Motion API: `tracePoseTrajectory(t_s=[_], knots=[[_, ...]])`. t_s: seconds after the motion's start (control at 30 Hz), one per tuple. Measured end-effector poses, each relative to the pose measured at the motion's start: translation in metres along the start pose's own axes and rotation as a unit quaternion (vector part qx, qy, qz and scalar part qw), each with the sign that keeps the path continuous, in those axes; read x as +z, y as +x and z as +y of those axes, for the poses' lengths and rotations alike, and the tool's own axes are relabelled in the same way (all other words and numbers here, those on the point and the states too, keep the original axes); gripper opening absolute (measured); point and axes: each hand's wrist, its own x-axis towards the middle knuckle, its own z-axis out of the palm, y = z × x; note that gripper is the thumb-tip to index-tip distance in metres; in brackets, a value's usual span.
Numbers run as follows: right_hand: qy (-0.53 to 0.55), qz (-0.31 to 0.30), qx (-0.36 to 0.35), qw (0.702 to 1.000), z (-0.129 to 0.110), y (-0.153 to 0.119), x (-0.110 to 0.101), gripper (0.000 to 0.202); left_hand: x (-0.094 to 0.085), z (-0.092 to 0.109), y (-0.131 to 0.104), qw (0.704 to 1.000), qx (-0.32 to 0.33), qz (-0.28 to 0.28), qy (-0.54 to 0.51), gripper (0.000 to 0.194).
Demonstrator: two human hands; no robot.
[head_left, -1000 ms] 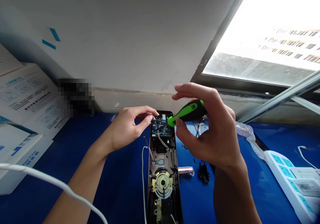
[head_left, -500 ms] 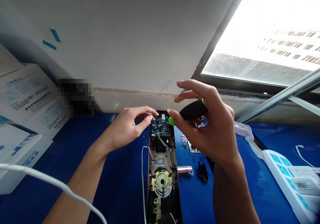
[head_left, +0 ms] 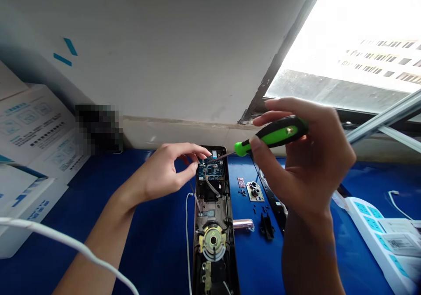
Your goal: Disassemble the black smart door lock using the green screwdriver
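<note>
My right hand (head_left: 305, 163) grips a green and black screwdriver (head_left: 279, 132). Its thin shaft slants down leftward over the blue circuit board (head_left: 210, 172), its tip close to my left fingers. My left hand (head_left: 167, 170) is at the board's upper left, thumb and fingers pinched together; whatever lies between them is too small to make out. The board sits at the far end of a long dark lock housing (head_left: 231, 224). A grey cable (head_left: 210, 185) loops down from the board. Lower in the housing is a round brass-coloured mechanism (head_left: 213, 241).
Right of the housing lie small screws (head_left: 242, 192), a metal plate with round parts (head_left: 255, 191), a black bracket (head_left: 267, 227) and a pinkish wrapped cylinder (head_left: 243, 224). A white power strip (head_left: 371, 229) is further right. Boxes (head_left: 36, 115) stand left; a white cable (head_left: 75, 242) crosses the front left.
My right hand has moved right with the screwdriver, which now lies flatter and shows its green side. The metal plate has come into view. My left fingers have shifted slightly over the board.
</note>
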Motion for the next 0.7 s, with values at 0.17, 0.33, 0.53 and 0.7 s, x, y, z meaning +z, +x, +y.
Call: tracePoseTrajectory(t_s=[0.17,0.33,0.53,0.7], knots=[[-0.008,0.052,-0.006,0.999,-0.002,0.003,-0.009,0.044,0.005,0.011,0.000,0.999,0.047,0.010,0.025,0.030],[-0.022,0.081,-0.028,0.996,0.005,0.007,-0.024,0.045,0.020,0.022,0.003,0.994,0.073,0.073,0.029,0.014],[-0.059,0.039,-0.041,0.997,0.009,0.009,-0.050,0.046,0.053,0.035,0.005,0.989,0.104,0.071,0.080,0.019],[-0.062,-0.026,0.007,0.998,0.007,0.005,-0.076,0.047,0.073,0.040,0.006,0.984,0.162,0.017,0.066,0.015]])
